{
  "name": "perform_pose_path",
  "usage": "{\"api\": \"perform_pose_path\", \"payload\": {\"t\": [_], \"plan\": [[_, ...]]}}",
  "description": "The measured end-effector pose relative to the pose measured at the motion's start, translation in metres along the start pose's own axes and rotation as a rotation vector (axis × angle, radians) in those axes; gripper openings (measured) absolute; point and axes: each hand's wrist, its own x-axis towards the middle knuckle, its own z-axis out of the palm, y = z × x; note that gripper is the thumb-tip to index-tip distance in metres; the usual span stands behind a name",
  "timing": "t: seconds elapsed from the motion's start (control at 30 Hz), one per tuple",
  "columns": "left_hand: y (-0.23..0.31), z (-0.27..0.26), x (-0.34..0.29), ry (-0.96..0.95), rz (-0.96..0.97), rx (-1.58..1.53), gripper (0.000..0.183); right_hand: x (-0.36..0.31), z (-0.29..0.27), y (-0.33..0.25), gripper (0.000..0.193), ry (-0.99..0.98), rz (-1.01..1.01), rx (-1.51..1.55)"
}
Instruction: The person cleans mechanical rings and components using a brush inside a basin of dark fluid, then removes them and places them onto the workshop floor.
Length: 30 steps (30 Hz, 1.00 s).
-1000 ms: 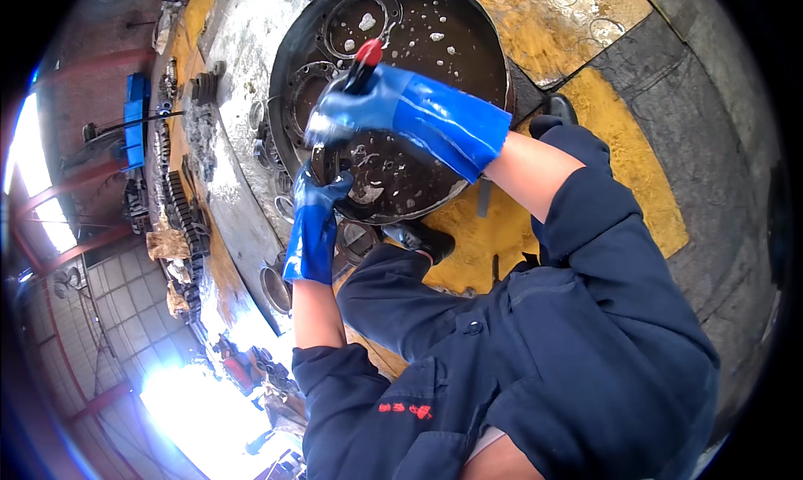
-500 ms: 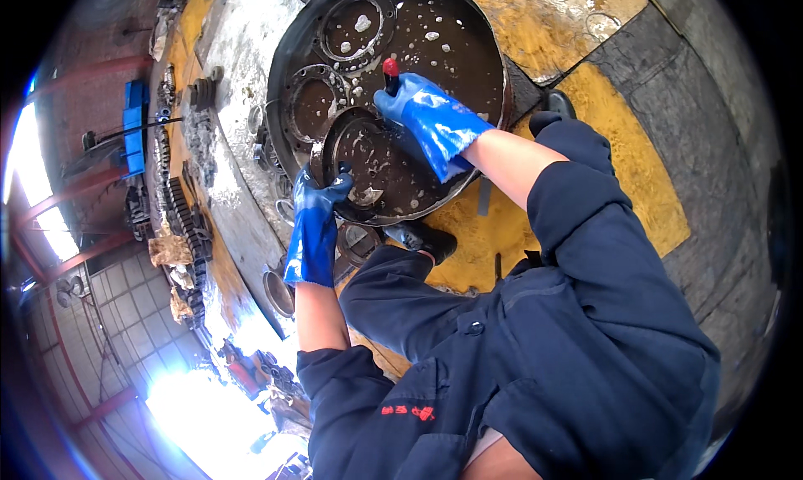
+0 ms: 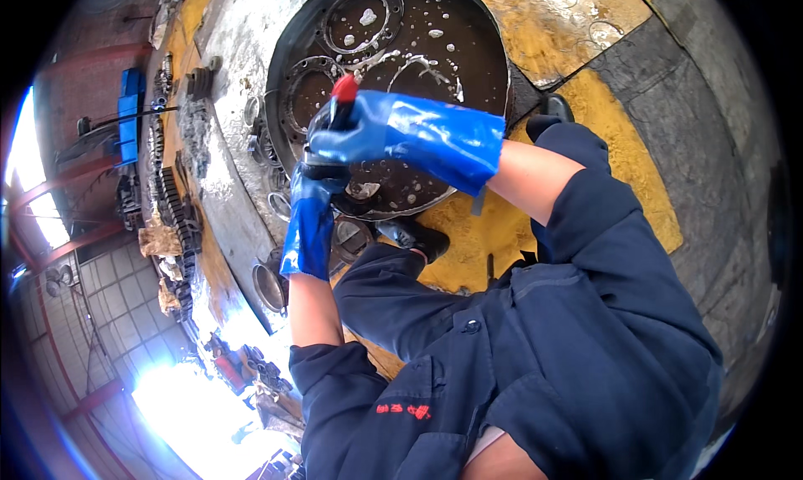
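Note:
My right hand [image 3: 361, 133], in a long blue rubber glove, is closed round a black-handled tool [image 3: 344, 89] with a red end. The tool's working end is hidden. Just below it, my left hand [image 3: 311, 208], gloved the same way, grips a dark metal ring [image 3: 324, 170], mostly covered by the hands. Both hands meet over the near left side of a wide round basin [image 3: 507, 70] of dark, foamy liquid. Inside it, a flat ring with holes [image 3: 396, 15] lies at the far side, and a second holed ring [image 3: 292, 87] lies partly behind my right hand.
Metal rings [image 3: 269, 286] and a round part [image 3: 351, 237] lie on the ground left of my legs. Rows of dark machine parts [image 3: 180, 204] stand farther left. A yellow-stained board [image 3: 636, 170] lies right of the basin, and my shoe [image 3: 418, 239] is close to its near edge.
My right hand has swung left with the red-ended tool, from the basin's middle to my left hand. The ring, earlier seen tilted in the liquid, is now mostly covered. Fresh foam streaks show.

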Motion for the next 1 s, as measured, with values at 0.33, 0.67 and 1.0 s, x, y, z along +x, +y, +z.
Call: {"api": "perform_pose_path", "payload": {"t": [0.33, 0.67, 1.0], "plan": [[0.063, 0.017, -0.036, -0.015, 0.116, -0.203, 0.036, 0.019, -0.059, 0.05, 0.035, 0.464, 0.201, -0.211], [0.069, 0.015, -0.034, -0.121, 0.189, -0.45, 0.047, 0.019, -0.028, 0.033, 0.031, 0.135, 0.024, 0.033], [0.173, -0.014, 0.014, -0.411, -0.118, 0.078, 0.073, -0.015, -0.046, 0.03, 0.036, 0.556, 0.411, 0.388]]}}
